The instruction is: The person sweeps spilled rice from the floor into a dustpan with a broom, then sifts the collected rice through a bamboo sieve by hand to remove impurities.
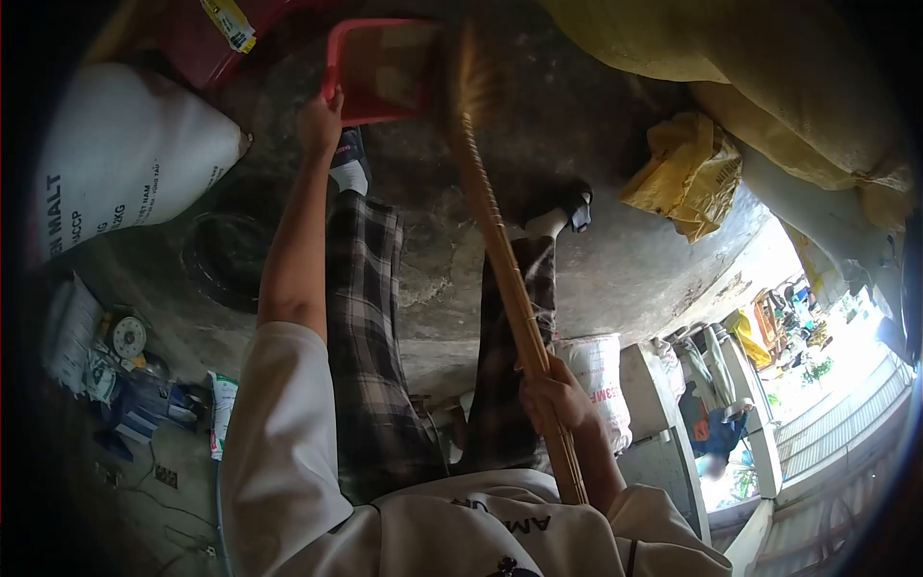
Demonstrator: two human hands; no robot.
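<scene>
My left hand (322, 120) grips the near left edge of a red plastic dustpan (334, 48), held low over the dark concrete floor. A long-handled straw broom (495, 231) slants across the view, its upper end near my chest. Around the handle, my right hand (558, 396) is closed. The broom's bristles are smeared by motion and stand right beside the dustpan's right side. A pale patch shows inside the pan, too blurred to name.
A large white malt sack (144, 159) bulges in from the left. Big yellowish sacks (663, 38) crowd the upper right, with a crumpled yellow bag (687, 178) on the floor below them. A dark round ring-shaped object (221, 260) lies left of my leg. Bright daylight enters at right.
</scene>
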